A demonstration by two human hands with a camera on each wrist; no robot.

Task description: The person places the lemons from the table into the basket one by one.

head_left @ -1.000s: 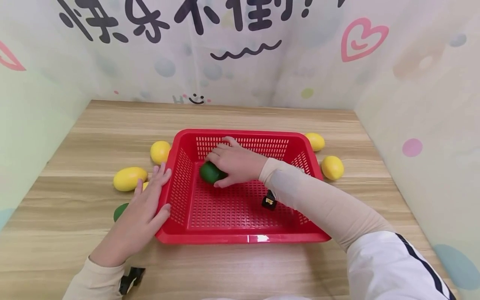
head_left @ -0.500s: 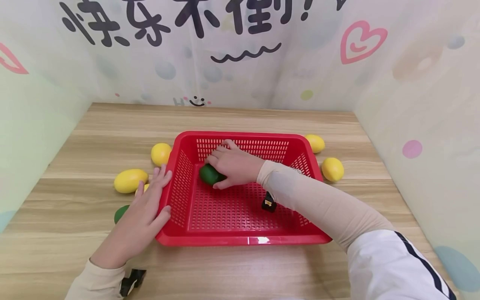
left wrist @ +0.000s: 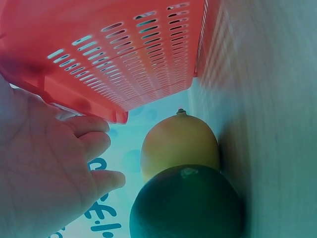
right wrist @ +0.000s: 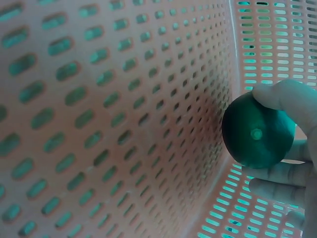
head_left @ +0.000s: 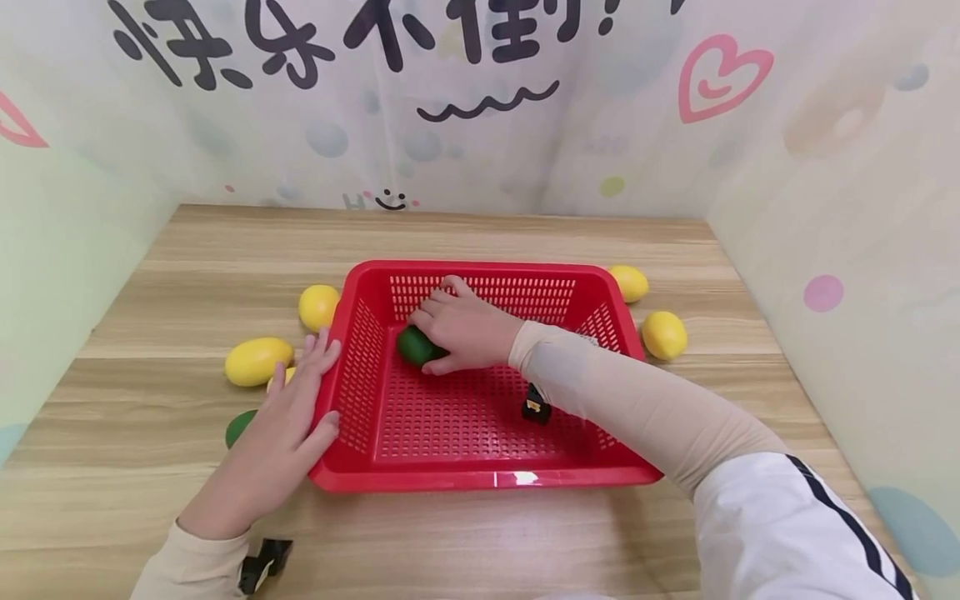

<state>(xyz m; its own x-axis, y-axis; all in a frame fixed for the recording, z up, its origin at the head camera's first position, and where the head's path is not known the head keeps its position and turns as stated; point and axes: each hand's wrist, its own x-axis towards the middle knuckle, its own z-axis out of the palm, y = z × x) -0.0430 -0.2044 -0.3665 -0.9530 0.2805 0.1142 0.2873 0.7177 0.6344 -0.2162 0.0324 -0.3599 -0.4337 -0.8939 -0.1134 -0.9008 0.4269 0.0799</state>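
The left hand (head_left: pixel 276 446) lies with straight fingers and thumb set apart against the left rim of the red basket (head_left: pixel 487 481). Beyond, the right hand (head_left: pixel 474 331) reaches palm-down into the basket, fingers curled round a green fruit (head_left: pixel 414 345), low between thumb and fingers. Farthest, a yellow fruit (head_left: pixel 630 283) rests behind the basket's right side.

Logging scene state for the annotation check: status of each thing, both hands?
Red basket: upright, open-topped
Inner green fruit: in basket, gripped
Outer green fruit: outside, partly hidden
Left yellow fruits: outside, one mostly hidden
Right yellow fruits: outside, ungripped
Left hand: fingers extended, at basket's left rim
Right hand: holding inner green fruit
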